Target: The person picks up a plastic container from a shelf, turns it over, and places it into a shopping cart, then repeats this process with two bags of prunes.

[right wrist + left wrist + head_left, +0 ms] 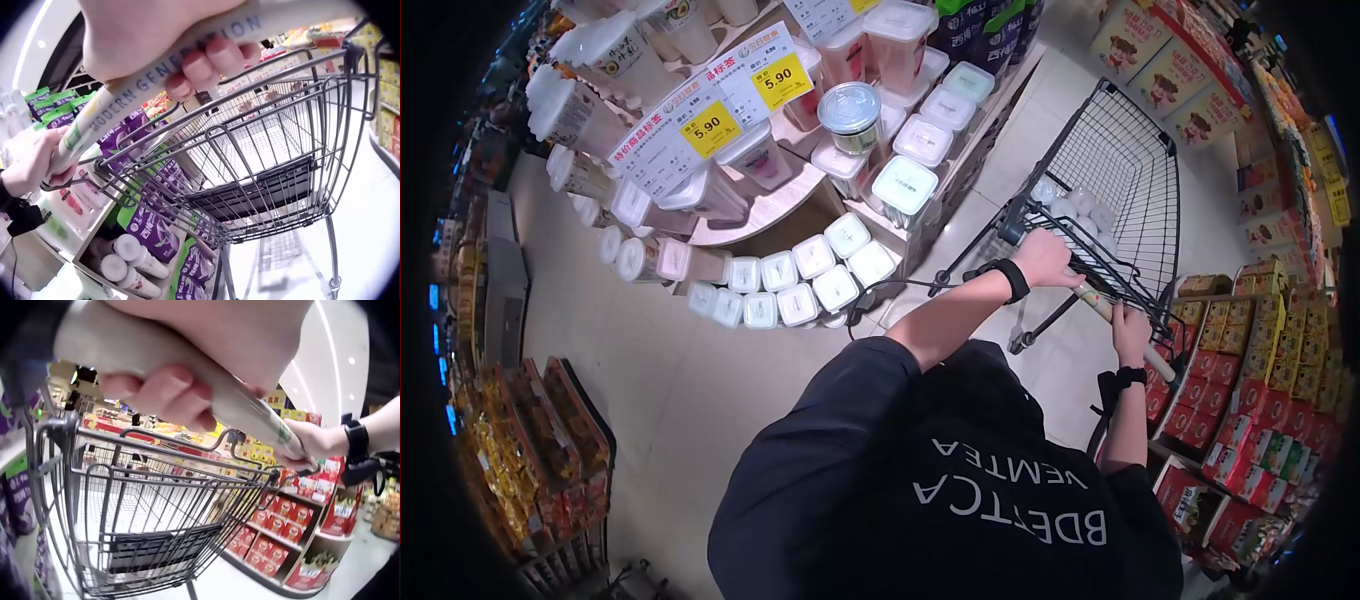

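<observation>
In the head view a grey wire shopping cart (1178,150) stands at the upper right. My left hand (1045,258) grips the left part of its pale handle (1092,297). Farther right along the same bar, my right hand (1132,332) holds on too. Fingers (165,387) curl round the bar in the left wrist view. Blue lettering shows on the handle in the right wrist view, where the right hand's fingers (219,59) wrap it. Several whitish rounded items (1082,205) lie in the cart near the handle end.
A display of lidded plastic tubs (835,285) with yellow price tags (780,82) stands left of the cart. Purple pouches (147,228) fill the shelf beside it. Red boxes (1200,385) are stacked along the right, with printed cartons (1160,75) beyond. Pale tiled floor (650,400) runs between.
</observation>
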`<state>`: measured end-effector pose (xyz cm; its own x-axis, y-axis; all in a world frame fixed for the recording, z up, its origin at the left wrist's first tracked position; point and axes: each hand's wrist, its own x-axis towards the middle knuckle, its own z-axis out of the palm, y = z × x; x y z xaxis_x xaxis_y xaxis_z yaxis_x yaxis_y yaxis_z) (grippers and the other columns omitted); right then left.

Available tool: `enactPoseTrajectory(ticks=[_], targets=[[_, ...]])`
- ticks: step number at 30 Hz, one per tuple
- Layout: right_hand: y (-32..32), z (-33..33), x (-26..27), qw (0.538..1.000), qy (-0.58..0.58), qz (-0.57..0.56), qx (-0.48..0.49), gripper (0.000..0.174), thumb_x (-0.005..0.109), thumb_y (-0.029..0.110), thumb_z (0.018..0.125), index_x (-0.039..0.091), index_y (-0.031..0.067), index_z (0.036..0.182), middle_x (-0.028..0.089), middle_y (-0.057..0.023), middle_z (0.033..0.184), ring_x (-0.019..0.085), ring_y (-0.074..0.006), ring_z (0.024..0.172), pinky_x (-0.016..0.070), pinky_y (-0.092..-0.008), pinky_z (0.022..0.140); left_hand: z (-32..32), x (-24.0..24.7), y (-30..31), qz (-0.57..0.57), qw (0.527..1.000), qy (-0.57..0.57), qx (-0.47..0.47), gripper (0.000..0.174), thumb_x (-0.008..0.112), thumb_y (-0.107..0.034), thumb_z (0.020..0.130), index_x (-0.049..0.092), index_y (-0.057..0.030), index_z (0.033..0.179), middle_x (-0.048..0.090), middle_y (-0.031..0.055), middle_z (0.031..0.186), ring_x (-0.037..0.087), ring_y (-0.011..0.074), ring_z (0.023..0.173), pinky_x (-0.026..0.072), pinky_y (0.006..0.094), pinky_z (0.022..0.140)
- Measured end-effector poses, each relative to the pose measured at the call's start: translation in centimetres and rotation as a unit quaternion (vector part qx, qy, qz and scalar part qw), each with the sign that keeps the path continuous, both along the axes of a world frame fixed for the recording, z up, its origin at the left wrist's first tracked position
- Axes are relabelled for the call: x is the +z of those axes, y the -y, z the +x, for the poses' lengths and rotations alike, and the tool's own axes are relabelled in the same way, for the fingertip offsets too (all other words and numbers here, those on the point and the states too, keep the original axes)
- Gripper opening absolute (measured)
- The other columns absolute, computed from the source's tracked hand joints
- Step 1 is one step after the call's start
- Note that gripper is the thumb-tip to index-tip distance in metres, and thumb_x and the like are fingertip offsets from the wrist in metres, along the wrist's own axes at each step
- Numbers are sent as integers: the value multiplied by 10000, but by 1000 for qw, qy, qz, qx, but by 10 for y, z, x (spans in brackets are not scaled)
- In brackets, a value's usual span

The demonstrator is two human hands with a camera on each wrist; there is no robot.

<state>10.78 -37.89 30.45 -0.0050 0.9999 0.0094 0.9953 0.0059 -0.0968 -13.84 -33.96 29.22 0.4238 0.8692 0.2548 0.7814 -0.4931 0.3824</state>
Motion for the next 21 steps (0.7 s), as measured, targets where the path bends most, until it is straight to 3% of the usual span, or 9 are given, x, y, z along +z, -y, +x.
enactPoseTrajectory(ticks=[13,16,19,21], targets=[[-40,5,-4,997,8,76,-9,383,477,310,809,654,28,621,551,-179,525,567,-346,509,447,-423,522,16,-11,-38,-35,999,-10,37,563,449,-524,763,631,-46,529,537,96,443,560,247,416,458,354,433],[-66,16,-12,997,13,81,-3,365,476,299,800,652,39,614,558,-159,519,572,-334,504,448,-425,515,25,-12,-60,-5,995,46,83,496,530,-489,699,609,-48,486,512,97,416,521,251,362,438,332,407],[-96,24,-14,997,-2,80,16,353,476,289,798,635,59,583,561,-136,510,571,-322,489,444,-421,492,31,-13,-89,-51,995,16,84,502,507,-518,716,610,-75,505,540,96,454,553,257,416,454,347,444],[-120,34,-21,994,18,104,31,350,477,286,801,626,74,566,562,-127,508,567,-315,475,436,-406,464,35,-11,-108,10,995,32,91,506,541,-522,702,593,-79,463,504,92,414,541,261,402,438,348,410]])
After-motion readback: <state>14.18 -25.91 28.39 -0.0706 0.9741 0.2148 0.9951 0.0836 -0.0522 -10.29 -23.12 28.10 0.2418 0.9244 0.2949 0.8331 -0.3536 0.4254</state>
